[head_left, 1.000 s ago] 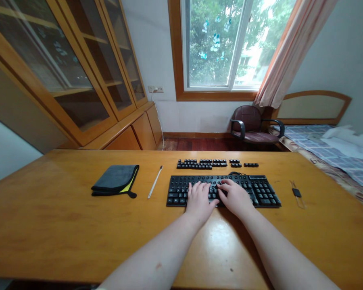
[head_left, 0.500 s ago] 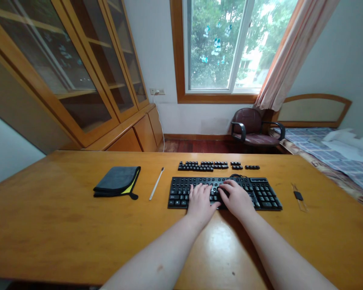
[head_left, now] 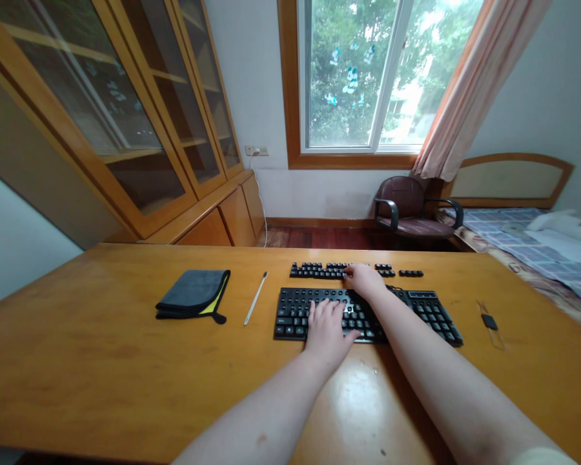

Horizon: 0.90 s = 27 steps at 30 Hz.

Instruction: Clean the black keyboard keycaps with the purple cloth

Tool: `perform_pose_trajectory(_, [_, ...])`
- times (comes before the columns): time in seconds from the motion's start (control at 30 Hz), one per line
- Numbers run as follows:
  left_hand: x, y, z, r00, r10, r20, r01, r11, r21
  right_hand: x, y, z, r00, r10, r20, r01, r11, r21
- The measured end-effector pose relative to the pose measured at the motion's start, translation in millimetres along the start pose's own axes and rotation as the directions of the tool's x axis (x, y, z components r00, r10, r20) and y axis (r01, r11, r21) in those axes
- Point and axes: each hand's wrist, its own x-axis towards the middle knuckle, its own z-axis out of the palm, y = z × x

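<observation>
"So, how would you handle those loose keycaps [head_left: 314, 273]?"

"By their sides, one at a time, from above; pressed on an edge, they'd probably skid and knock their neighbours."

"And where do they lie from the right hand [head_left: 366, 281]?"

"At its fingertips, in rows just beyond the keyboard [head_left: 290, 313], with more caps on either side. That grip is narrow, fingers curled together; I can't tell whether a cap is pinched."

"The left hand [head_left: 326, 330]?"

"Spread wide over the keys, pinching nothing. Light pressure should steady the board."

"Farther out?"

"On the bench [head_left: 126, 361], a thin brush [head_left: 254, 300] and folded cloth [head_left: 191, 290] leftward, a wire tool [head_left: 489, 321] rightward."
</observation>
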Motion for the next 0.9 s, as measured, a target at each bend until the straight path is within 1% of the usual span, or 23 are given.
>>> perform_pose_trajectory(0.2, [0,3,-2,1.0,-0.008,0.006,0.008,1.0,-0.005,4,-2,7,0.999,-0.008,0.036,0.009,1.0,-0.01])
perform_pose_trajectory(0.33, [0,3,-2,1.0,-0.018,0.008,0.018,1.0,-0.012,5,-2,7,0.999,-0.013,0.041,0.013,1.0,-0.002])
perform_pose_trajectory(0.47, [0,2,-3,1.0,-0.023,0.01,0.023,0.999,-0.024,-1,-6,-3,1.0,-0.015,0.011,0.015,1.0,0.019])
perform_pose_trajectory(0.57, [0,2,-4,0.999,-0.028,-0.029,0.026,0.998,-0.059,-21,-13,-17,0.998,-0.017,-0.059,0.02,0.999,0.049])
perform_pose_trajectory(0.6, [0,2,-6,0.998,-0.026,-0.05,0.022,0.996,-0.083,-32,-15,-21,0.995,-0.025,-0.093,0.032,0.997,0.075])
perform_pose_trajectory(0.63, [1,2,-7,0.997,-0.022,-0.074,0.013,0.993,-0.117,-45,-18,-25,0.987,-0.031,-0.155,0.056,0.986,0.158])
perform_pose_trajectory(0.7, [2,3,-10,0.994,-0.007,-0.11,-0.016,0.978,-0.208,-73,-21,-29,0.973,-0.03,-0.227,0.106,0.937,0.332])
perform_pose_trajectory(0.73, [2,3,-12,0.993,0.01,-0.116,-0.039,0.966,-0.257,-87,-22,-30,0.968,-0.006,-0.251,0.11,0.908,0.405])
perform_pose_trajectory(0.83, [2,6,-16,0.991,0.108,-0.08,-0.13,0.922,-0.366,-120,-22,-25,0.957,0.096,-0.273,0.088,0.802,0.59])
perform_pose_trajectory(0.9, [2,7,-18,0.985,0.164,-0.047,-0.169,0.901,-0.401,-130,-20,-19,0.956,0.121,-0.266,0.088,0.75,0.656])
